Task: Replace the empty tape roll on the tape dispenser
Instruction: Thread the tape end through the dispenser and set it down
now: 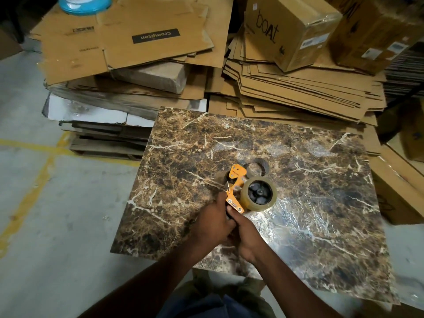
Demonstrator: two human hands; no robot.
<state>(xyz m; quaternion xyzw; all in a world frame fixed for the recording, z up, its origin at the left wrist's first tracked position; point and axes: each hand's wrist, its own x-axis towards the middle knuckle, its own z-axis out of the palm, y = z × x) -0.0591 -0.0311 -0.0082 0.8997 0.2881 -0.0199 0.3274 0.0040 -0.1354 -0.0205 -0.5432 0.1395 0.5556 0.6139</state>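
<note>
An orange tape dispenser (234,187) is held over the brown marble-patterned table (309,180). A full roll of clear-brown tape (258,194) sits on its black hub. Just behind it, an empty cardboard tape core (258,167) rests on the table. My left hand (212,222) and my right hand (249,237) are both closed around the dispenser's handle, which they hide. My left thumb reaches up beside the orange frame.
Stacks of flattened cardboard (298,95) and a sealed box marked "boat" (291,31) lie behind the table. More flat cartons (128,42) pile up at the back left with a blue object (85,4) on top. The concrete floor (57,203) runs along the left.
</note>
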